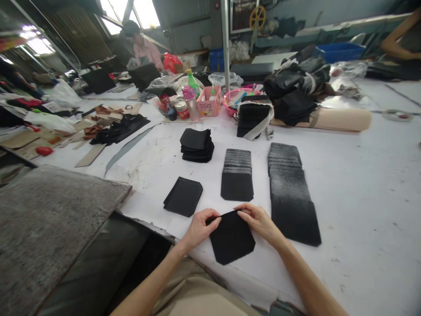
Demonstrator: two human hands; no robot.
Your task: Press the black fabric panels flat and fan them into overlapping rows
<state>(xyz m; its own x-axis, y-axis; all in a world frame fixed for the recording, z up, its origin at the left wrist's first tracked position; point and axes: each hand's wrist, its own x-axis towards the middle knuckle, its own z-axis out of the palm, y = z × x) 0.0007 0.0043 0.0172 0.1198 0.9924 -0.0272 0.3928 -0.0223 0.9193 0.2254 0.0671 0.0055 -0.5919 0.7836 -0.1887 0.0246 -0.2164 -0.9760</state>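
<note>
Between my hands is a black panel [232,239] with clipped corners, close to the table's near edge. My left hand [202,226] pinches its upper left corner. At its upper right edge, my right hand [258,221] grips it with thumb and fingers. A small pile of black panels [183,196] lies beyond my left hand. Past my right hand, overlapping black panels with greyish edges [237,186] are fanned out. A longer fanned row [292,206] lies to the right of them. Farther back stands a taller stack of black panels [196,145].
A grey board [55,219] juts in at the left. Behind the stacks stand a pink box [209,103], a green bottle [193,83] and a strapped black bundle [252,118]. A beige roll [342,120] lies at the right. A person [148,50] is at the far side.
</note>
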